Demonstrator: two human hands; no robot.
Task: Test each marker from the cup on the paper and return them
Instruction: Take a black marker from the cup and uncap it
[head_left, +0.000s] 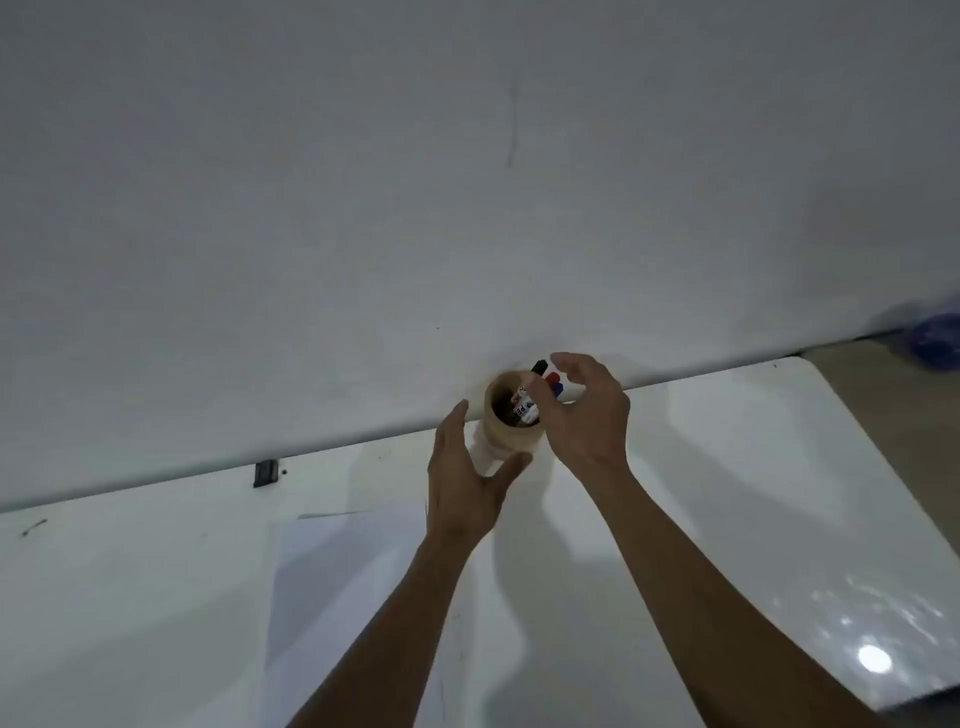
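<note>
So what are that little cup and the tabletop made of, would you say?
The cup looks like paper or thin card: matte tan wall, no shine, though blur leaves it open. The table seems glossy white laminate or plastic, since it mirrors a ceiling light as a bright spot.

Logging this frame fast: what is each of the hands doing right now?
Left hand: open, spread beside the cup, holding nothing.
Right hand: open, fingers curled over the markers, not gripping yet.
</note>
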